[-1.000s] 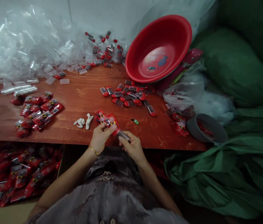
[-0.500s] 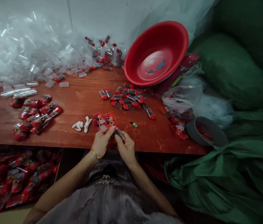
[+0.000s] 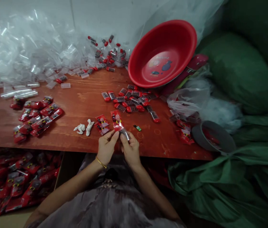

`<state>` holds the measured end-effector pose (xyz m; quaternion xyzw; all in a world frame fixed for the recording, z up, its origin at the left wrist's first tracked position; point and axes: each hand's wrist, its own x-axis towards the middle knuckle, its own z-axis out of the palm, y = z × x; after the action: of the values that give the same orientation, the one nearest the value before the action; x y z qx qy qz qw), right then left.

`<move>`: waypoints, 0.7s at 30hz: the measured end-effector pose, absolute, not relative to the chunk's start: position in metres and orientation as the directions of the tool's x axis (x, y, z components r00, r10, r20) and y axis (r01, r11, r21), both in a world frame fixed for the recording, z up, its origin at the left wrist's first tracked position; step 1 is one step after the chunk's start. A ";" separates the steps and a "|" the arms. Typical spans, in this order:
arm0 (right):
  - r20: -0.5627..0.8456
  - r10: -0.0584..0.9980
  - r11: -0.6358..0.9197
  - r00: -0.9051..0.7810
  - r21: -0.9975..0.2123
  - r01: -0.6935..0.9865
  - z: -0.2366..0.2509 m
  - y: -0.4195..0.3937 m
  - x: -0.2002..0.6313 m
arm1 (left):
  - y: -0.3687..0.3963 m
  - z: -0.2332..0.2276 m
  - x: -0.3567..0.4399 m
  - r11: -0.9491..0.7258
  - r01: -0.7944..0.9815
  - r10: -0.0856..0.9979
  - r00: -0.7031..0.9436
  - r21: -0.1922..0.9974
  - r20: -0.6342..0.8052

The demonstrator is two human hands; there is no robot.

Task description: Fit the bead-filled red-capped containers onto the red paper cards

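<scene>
Since half a second ago: red packet (image 3: pixel 117 122) lifted upright, clear of the loose packets (image 3: pixel 102 124) on the wooden table (image 3: pixel 81 101), now standing above both hands at the near table edge. Left hand (image 3: pixel 107 146) nearly closed, thumb and fingertips pinching the packet's lower edge. Right hand (image 3: pixel 131 148) likewise pinched shut on the packet's clear bottom end, touching the left. Small white scraps (image 3: pixel 83 126) just left; red basin (image 3: pixel 162 53) tilted far behind.

A red basin (image 3: pixel 162 53) leans at the wooden table's (image 3: pixel 81 101) back, near clear sleeves (image 3: pixel 17 53) and green cloth (image 3: pixel 231 177).
</scene>
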<state>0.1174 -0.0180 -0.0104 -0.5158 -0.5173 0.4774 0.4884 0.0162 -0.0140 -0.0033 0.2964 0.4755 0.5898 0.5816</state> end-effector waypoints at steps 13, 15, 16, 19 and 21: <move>-0.139 0.989 -0.148 -0.058 -0.963 -0.224 -0.013 -0.021 0.115 | 0.008 0.014 -0.005 0.170 -0.336 0.979 -0.054 0.927 -0.199; -0.151 0.987 -0.162 -0.062 -0.954 -0.251 -0.012 -0.020 0.116 | 0.007 0.012 -0.006 0.171 -0.326 0.979 -0.054 0.930 -0.199; -0.141 0.988 -0.152 -0.062 -0.959 -0.239 -0.011 -0.019 0.117 | 0.007 0.012 -0.007 0.171 -0.333 0.977 -0.063 0.927 -0.202; -0.076 0.994 -0.085 -0.075 -0.988 -0.127 -0.011 -0.018 0.121 | 0.012 0.017 -0.012 0.191 -0.396 0.963 -0.100 0.898 -0.249; -0.029 0.996 -0.032 -0.080 -0.999 -0.038 -0.012 -0.018 0.125 | 0.017 0.023 -0.017 0.218 -0.405 0.952 -0.114 0.888 -0.286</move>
<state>0.1254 -0.0180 -0.0121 -0.4774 -0.5016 0.5369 0.4818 -0.0170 0.0165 0.0232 0.2772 0.4928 0.5605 0.6051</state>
